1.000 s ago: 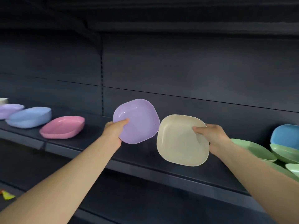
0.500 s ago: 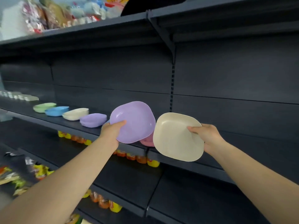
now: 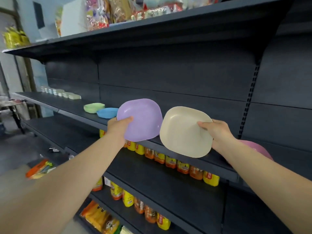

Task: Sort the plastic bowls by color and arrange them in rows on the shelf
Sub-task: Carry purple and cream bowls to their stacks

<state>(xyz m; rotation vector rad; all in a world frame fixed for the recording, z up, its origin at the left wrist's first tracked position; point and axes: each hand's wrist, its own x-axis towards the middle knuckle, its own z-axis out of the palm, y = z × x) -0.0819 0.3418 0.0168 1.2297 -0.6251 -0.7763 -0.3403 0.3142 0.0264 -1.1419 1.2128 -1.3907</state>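
Note:
My left hand (image 3: pixel 119 126) grips a purple bowl (image 3: pixel 141 121) by its lower left rim, tilted with the inside facing me. My right hand (image 3: pixel 217 132) grips a cream bowl (image 3: pixel 182 132) by its right rim, tilted the same way. Both bowls hang in the air just in front of the dark middle shelf (image 3: pixel 70 107). On that shelf to the left sit a green bowl (image 3: pixel 93 107) and a blue bowl (image 3: pixel 107 112) side by side. A pink bowl (image 3: pixel 258 148) shows partly behind my right forearm.
A row of small pale dishes (image 3: pixel 60 93) stands at the shelf's far left. Yellow and orange packets (image 3: pixel 170 160) line the shelf below, with more packets (image 3: pixel 128 198) lower down. Bagged goods (image 3: pixel 118 9) fill the top shelf. Floor and a stand lie at far left.
My view has swung left along the shelving while both hands kept their bowls. The green and blue bowls now sit nearer the purple bowl, and the pink bowl has passed to my right.

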